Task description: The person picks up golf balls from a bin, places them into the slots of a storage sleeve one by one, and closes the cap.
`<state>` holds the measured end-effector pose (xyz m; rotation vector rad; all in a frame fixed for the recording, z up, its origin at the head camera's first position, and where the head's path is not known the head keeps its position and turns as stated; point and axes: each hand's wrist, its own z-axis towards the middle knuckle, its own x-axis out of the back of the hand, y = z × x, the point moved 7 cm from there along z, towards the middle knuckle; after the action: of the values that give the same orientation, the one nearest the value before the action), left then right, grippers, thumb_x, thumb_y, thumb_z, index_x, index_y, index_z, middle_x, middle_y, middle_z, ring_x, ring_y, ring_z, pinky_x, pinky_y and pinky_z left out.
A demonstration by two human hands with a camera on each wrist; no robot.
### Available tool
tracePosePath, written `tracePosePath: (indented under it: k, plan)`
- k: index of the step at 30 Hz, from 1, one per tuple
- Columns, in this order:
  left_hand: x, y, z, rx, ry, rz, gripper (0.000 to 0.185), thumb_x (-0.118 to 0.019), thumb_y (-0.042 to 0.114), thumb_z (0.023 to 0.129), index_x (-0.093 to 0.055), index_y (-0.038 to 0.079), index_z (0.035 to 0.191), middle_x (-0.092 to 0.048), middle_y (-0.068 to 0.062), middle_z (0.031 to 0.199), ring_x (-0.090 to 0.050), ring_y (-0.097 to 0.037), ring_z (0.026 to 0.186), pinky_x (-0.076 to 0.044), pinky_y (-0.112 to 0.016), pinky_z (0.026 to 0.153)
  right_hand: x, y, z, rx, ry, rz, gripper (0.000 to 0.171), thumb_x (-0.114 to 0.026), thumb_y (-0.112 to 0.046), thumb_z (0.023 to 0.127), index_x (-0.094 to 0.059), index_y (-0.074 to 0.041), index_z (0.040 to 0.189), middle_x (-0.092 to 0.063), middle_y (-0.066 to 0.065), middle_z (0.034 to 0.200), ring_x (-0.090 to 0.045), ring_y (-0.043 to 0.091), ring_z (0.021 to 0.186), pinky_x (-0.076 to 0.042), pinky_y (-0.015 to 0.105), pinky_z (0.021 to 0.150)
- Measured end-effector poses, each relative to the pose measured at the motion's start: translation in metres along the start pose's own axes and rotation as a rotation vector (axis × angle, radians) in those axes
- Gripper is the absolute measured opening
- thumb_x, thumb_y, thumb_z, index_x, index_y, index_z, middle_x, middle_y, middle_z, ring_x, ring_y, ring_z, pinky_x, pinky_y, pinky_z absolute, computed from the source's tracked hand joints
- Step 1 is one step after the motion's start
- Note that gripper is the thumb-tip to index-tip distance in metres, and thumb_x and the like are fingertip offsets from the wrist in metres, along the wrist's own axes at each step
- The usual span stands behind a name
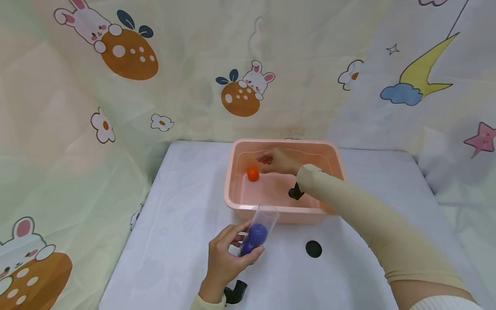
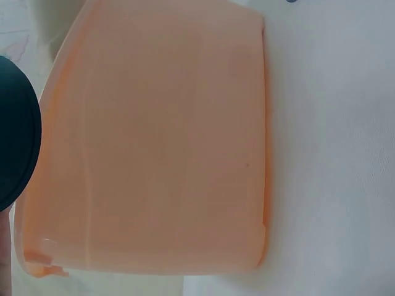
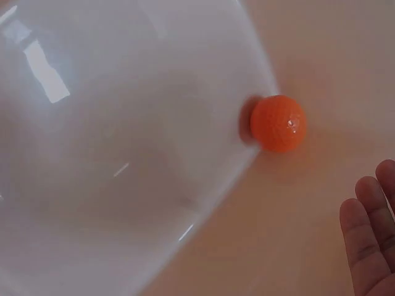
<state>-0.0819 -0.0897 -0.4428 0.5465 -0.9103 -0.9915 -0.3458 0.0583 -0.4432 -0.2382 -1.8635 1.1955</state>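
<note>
In the head view my left hand (image 1: 230, 256) grips a clear tube (image 1: 270, 214) with blue balls (image 1: 257, 234) inside. The tube is tilted in front of the pink basin (image 1: 325, 211). A dark round disc (image 2: 17, 132) at the left edge of the left wrist view looks like the tube's end. My right hand (image 1: 282, 161) reaches into the basin, fingers extended and holding nothing. Just beside it an orange golf ball (image 1: 253, 174) lies at the basin's left end. The right wrist view shows this ball (image 3: 278, 124) apart from my fingertips (image 3: 355, 216).
A flat black disc (image 1: 314, 249) lies on the white tabletop (image 1: 182, 193) in front of the basin. Black wrist-camera mounts (image 1: 237, 292) show at both wrists. Patterned cloth (image 1: 186, 77) hangs behind and beside the table.
</note>
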Motion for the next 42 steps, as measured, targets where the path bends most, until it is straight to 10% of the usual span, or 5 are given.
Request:
tracePosePath:
  k: [12, 17, 23, 32, 42]
  plan:
    - [0.002, -0.005, 0.000, 0.012, 0.002, -0.013, 0.059, -0.100, 0.019, 0.074, -0.077, 0.005, 0.127, -0.080, -0.009, 0.107, -0.077, -0.014, 0.078, -0.062, -0.021, 0.064, -0.018, 0.010, 0.034, 0.067, 0.016, -0.163, 0.033, -0.076, -0.003, 0.099, -0.076, -0.006, 0.131, -0.074, 0.013, 0.123, -0.067, 0.033, 0.113, -0.060, 0.047, 0.102]
    - [0.003, -0.007, -0.001, 0.015, 0.011, -0.014, 0.059, -0.100, 0.018, 0.074, -0.077, 0.006, 0.127, -0.080, -0.009, 0.106, -0.077, -0.014, 0.078, -0.062, -0.021, 0.064, -0.027, 0.011, 0.049, 0.276, -0.024, -0.188, 0.035, -0.079, -0.006, 0.095, -0.075, -0.016, 0.128, -0.072, 0.005, 0.114, -0.064, 0.025, 0.108, -0.059, 0.041, 0.100]
    - [0.006, -0.008, -0.002, 0.010, 0.017, -0.019, 0.057, -0.099, 0.021, 0.076, -0.077, 0.006, 0.127, -0.080, -0.009, 0.106, -0.077, -0.013, 0.078, -0.062, -0.020, 0.063, -0.038, -0.005, 0.055, 0.615, -0.331, 0.025, 0.032, -0.068, -0.008, 0.102, -0.068, -0.009, 0.133, -0.069, 0.014, 0.121, -0.062, 0.033, 0.116, -0.055, 0.042, 0.103]
    - [0.009, -0.012, -0.005, -0.008, 0.033, -0.023, 0.055, -0.098, 0.025, 0.079, -0.077, 0.009, 0.127, -0.080, -0.008, 0.104, -0.077, -0.013, 0.078, -0.062, -0.020, 0.063, -0.054, 0.013, 0.063, 0.093, -0.101, -0.193, 0.021, -0.055, -0.012, 0.095, -0.076, -0.015, 0.099, -0.063, -0.002, 0.084, -0.057, 0.018, 0.087, -0.045, 0.033, 0.074]
    - [0.007, -0.015, -0.006, -0.009, 0.030, -0.037, 0.055, -0.098, 0.022, 0.078, -0.077, 0.010, 0.128, -0.080, -0.008, 0.104, -0.078, -0.015, 0.078, -0.062, -0.020, 0.062, -0.060, 0.014, 0.085, 0.503, -0.377, -0.250, 0.018, -0.057, -0.016, 0.108, -0.072, -0.023, 0.116, -0.065, -0.004, 0.103, -0.055, 0.011, 0.105, -0.048, 0.029, 0.087]
